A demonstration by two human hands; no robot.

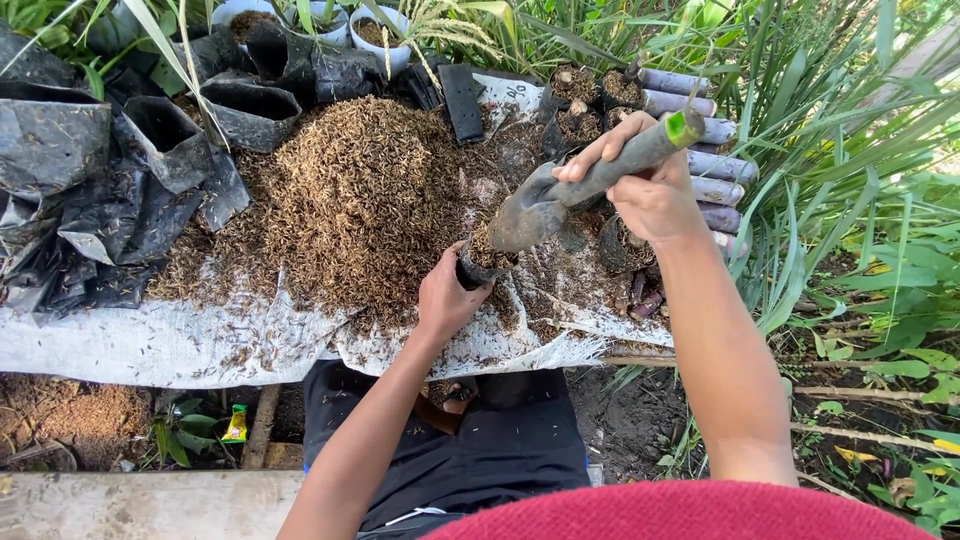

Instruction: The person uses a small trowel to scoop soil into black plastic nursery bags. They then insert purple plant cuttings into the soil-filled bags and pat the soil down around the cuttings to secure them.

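Husk heap [350, 200] behind; trowel [530, 210] over bag [480, 262], probably touching.

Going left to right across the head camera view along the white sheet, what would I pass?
Crumpled black plastic bags → heap of brown husk → left hand gripping a small black pot → trowel blade → right hand on the trowel's handle → stacked purple stalks → green grass blades.
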